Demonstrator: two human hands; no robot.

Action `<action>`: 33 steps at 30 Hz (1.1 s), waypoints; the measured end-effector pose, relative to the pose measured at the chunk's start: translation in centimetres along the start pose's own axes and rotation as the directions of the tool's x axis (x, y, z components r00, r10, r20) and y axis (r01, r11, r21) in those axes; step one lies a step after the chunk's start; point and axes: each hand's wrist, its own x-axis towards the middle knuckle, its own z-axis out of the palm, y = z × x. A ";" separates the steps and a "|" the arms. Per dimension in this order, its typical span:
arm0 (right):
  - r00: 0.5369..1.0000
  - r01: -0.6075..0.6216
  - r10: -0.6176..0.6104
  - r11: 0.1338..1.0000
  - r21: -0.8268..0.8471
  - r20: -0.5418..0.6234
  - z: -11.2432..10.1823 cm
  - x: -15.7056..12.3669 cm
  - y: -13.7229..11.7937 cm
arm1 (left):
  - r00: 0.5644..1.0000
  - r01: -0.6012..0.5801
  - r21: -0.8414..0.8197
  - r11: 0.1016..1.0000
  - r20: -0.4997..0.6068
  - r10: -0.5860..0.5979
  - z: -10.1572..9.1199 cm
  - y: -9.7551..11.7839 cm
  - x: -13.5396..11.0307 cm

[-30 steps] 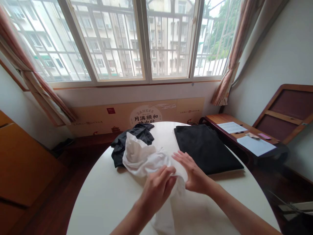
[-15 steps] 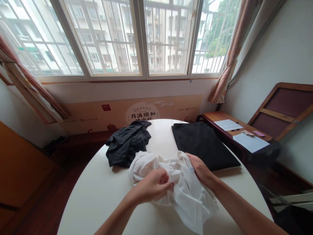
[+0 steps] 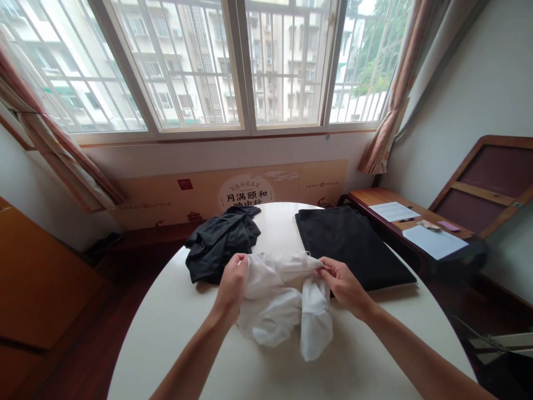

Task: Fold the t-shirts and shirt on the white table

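A thin white garment [image 3: 275, 300] hangs rumpled between my two hands over the table; its exact kind cannot be made out. My left hand [image 3: 234, 280] pinches its upper left edge, and my right hand [image 3: 342, 283] pinches the upper right edge. The top edge is drawn fairly straight between them, while loose folds droop below, one narrow piece falling near my right hand. Behind my left hand lies a crumpled black garment [image 3: 220, 241]. To the right, beyond my right hand, is a flat folded black cloth [image 3: 353, 247].
The round white table [image 3: 166, 344] carries all the cloth. At the right stands a wooden side table [image 3: 375, 197] with paper sheets [image 3: 435, 241], a pen and small slips. A cardboard panel [image 3: 200, 189] leans below the barred window, and curtains [image 3: 387, 133] hang at both sides.
My left hand has moved left and away from me to the garment's top left edge. The white garment, bunched before, is now stretched sideways between both hands. The view has shifted slightly.
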 end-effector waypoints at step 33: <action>0.990 -0.139 0.139 0.956 0.259 0.019 -8.5 -0.5 -1.3 | 0.888 -0.307 0.580 0.755 -0.111 0.446 -7.3 2.0 2.6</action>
